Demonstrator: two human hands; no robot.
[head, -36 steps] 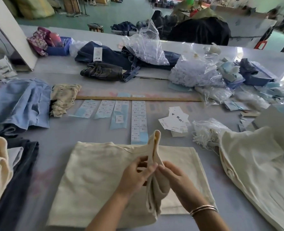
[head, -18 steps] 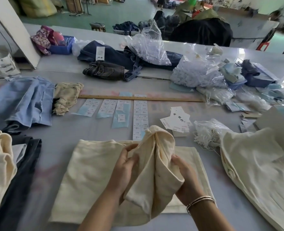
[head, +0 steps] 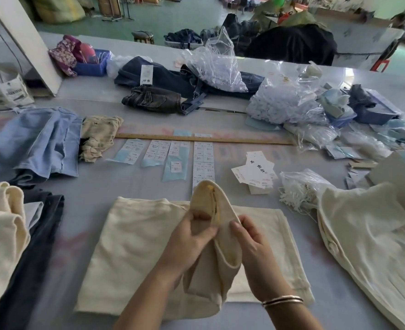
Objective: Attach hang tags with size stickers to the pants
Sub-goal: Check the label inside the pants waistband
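Grey table [head: 125, 186], illegible hang tags [head: 256, 170]; left hand [head: 189, 236], right hand [head: 253, 248] both gripping cream pants [head: 134, 246].

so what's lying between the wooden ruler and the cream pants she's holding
In the head view, strips of size stickers lie on the grey table between the ruler and the cream pants that both hands hold.

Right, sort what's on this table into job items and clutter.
Job: cream pants held by left hand and right hand; hang tags; size sticker sheets; tag strings.
Clutter: wooden ruler; dark jeans; blue basket.
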